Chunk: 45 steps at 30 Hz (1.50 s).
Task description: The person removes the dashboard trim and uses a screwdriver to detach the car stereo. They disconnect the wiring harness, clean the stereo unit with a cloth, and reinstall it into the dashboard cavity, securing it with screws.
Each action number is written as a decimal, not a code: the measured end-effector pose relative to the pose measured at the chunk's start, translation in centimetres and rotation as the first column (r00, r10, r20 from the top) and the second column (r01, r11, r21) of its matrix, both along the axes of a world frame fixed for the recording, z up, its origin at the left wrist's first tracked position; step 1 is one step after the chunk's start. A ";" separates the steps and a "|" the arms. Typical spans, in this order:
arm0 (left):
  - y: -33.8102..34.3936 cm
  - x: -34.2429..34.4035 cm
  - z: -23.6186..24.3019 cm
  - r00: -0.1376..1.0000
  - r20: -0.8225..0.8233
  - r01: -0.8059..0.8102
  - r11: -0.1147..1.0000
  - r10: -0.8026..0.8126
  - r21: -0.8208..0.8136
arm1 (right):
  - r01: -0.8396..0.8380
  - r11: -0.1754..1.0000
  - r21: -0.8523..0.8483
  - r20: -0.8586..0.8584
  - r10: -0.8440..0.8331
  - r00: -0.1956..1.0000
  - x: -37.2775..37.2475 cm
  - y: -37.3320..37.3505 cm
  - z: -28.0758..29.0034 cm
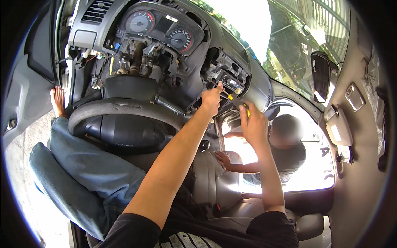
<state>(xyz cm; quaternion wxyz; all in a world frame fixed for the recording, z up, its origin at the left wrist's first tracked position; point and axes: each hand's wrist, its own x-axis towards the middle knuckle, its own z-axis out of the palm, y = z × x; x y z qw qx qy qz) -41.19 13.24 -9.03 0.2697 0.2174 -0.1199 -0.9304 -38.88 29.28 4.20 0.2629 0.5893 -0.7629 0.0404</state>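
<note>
My right hand [253,124] is wrapped round the yellow-and-black handle of a screwdriver [236,101], its shaft aimed at the opened centre dash. Just left of the tool, my left hand [211,101] is closed at the lower edge of that opening, thumb raised toward a bracket. Whatever the left fingers grip is hidden, and I cannot tell whether they touch the shaft. The open centre dash cavity [225,72] shows grey brackets, wiring and a pale connector. Where exactly the screwdriver tip rests is too small to make out.
The loosened steering wheel [118,108] sits left of my forearms, below the instrument cluster [161,29] and exposed steering column [137,58]. Another person [287,149] leans in at the passenger door, one hand on the seat [227,182]. A gear lever [204,145] stands below my hands.
</note>
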 end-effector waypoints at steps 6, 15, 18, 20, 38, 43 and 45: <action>0.1 0.0 0.3 1.000 0.023 -0.003 1.000 0.003 0.011 | 0.062 0.998 -0.014 0.102 -0.060 0.993 -0.6 -0.2 -0.3; 0.4 0.2 0.0 1.000 0.008 0.002 1.000 -0.002 -0.031 | 0.323 0.927 0.191 0.951 -0.256 0.174 -1.1 -0.6 1.1; 0.4 -0.1 0.0 0.999 0.003 -0.048 0.999 0.048 -0.020 | 0.066 0.997 0.037 0.538 -0.076 0.839 -1.3 -0.6 0.5; 0.3 -0.1 0.0 0.998 -0.008 -0.057 0.998 0.057 -0.015 | -0.177 0.984 0.034 0.040 0.176 0.984 -1.5 -0.7 0.2; 0.1 0.8 0.2 0.999 0.033 0.023 0.994 -0.020 -0.103 | 0.218 0.967 0.136 0.268 -0.247 0.931 -1.3 -0.9 0.0; -0.1 0.7 -0.2 0.998 0.053 -0.026 0.996 0.031 -0.087 | 0.103 0.981 0.164 -0.065 -0.094 0.993 -0.3 -1.5 -0.8; -0.1 0.4 -0.5 0.993 0.099 -0.058 0.997 0.063 -0.055 | 0.197 0.972 0.132 0.085 -0.209 0.974 -0.6 -2.2 -0.4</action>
